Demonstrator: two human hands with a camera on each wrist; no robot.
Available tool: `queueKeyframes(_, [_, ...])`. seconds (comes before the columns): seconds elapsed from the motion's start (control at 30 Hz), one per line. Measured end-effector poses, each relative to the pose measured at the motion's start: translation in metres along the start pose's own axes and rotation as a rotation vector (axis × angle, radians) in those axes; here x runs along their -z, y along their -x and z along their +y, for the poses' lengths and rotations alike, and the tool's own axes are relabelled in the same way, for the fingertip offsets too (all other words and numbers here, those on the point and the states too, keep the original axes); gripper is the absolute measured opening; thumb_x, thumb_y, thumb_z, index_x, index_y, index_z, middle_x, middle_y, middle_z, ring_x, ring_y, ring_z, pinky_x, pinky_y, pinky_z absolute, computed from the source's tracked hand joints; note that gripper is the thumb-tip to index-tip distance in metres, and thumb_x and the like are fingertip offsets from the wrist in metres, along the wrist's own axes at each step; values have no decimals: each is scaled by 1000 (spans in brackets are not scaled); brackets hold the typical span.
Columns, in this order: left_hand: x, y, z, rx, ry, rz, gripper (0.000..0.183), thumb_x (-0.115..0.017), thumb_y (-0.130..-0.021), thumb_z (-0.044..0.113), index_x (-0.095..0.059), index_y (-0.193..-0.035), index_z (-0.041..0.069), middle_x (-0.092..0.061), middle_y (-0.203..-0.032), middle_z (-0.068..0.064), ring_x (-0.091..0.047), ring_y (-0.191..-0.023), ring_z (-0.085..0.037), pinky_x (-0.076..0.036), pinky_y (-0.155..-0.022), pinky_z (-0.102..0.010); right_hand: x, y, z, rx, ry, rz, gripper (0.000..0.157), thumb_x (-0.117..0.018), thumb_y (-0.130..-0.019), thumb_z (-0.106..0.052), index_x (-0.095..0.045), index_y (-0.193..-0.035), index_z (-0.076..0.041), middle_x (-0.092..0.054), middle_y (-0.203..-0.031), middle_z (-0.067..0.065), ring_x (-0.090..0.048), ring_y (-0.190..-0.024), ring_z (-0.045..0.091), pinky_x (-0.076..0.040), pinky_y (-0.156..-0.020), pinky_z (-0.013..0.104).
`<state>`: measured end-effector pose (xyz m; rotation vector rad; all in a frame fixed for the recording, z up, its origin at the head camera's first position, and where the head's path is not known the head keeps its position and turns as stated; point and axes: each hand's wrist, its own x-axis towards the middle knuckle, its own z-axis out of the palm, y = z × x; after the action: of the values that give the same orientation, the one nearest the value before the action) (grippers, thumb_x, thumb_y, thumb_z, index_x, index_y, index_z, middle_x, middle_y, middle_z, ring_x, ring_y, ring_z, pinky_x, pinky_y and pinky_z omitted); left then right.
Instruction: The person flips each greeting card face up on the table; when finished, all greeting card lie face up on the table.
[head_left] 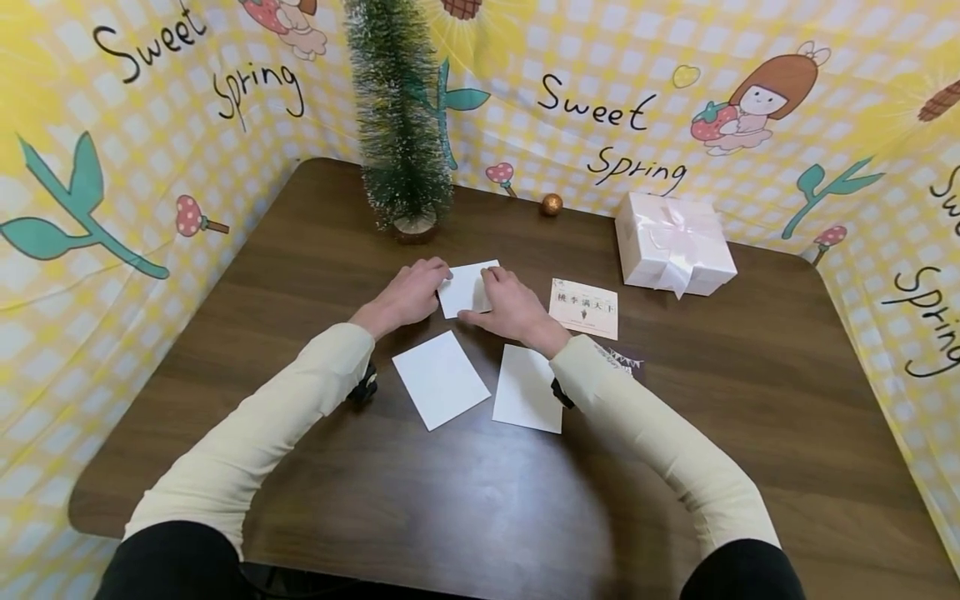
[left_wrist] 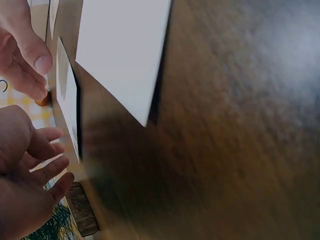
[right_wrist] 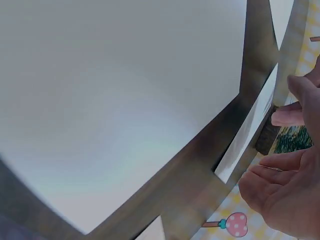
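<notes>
Both hands are at a small white card [head_left: 467, 287] on the wooden table, one on each side of it. The left hand [head_left: 411, 293] is at the card's left edge, its fingers loosely bent in the left wrist view. On the other side the right hand [head_left: 513, 310] overlaps the card's right part, thumb toward the near edge and fingers toward the far one. From the right wrist, this hand [right_wrist: 282, 192] looks relaxed beside the card [right_wrist: 250, 127]. Two larger white cards lie nearer the body: a left one [head_left: 441, 381] turned at an angle, and a right one [head_left: 527, 390] partly under the right wrist.
A printed card [head_left: 584, 309] with Chinese characters lies right of the hands. Behind it stands a white gift box [head_left: 675, 246] with a pink ribbon. A small artificial tree [head_left: 401, 125] and a copper-coloured ball [head_left: 551, 205] are at the back, before a patterned cloth [head_left: 570, 50].
</notes>
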<state>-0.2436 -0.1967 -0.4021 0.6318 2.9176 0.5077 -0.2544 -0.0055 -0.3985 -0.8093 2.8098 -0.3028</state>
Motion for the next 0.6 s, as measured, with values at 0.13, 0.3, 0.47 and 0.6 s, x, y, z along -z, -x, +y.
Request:
queueKeyframes(0.13, [-2,0,-3,-8,-21,-33,37,-50,-87,-7,-59,-124,-7,-52,-133,-23,-50,-121,-42,-41,-98,-57,-5,-6,-5,17,16,-23,88,-59,-90,-58,-34,-146,5,-38,-149,23,-41,-134,36,-42,-103,45])
queueKeyframes(0.3, [-6,1,-5,-1,-24,-84,35,-50,-92,-3,-58,-126,-6,-53,-133,-24,-50,-123,-40,-41,-101,-54,-11,-10,-9,16,39,-53,92,-60,-87,-62,-35,-144,6,-39,-147,24,-40,-134,38,-44,-101,46])
queueKeyframes(0.47, [-7,2,-6,2,13,-73,35,-53,-92,-4,-57,-127,-6,-54,-131,-23,-52,-120,-39,-41,-102,-53,-13,-13,-10,23,106,-30,83,-60,-87,-63,-46,-133,5,-50,-132,21,-48,-123,35,-49,-94,44])
queueKeyframes(0.6, [-6,2,-8,2,18,-62,36,-55,-91,-6,-57,-127,-6,-54,-129,-23,-52,-119,-39,-41,-102,-53,-14,-15,-11,43,149,2,70,-57,-89,-62,-56,-120,1,-56,-119,17,-54,-111,32,-53,-84,45])
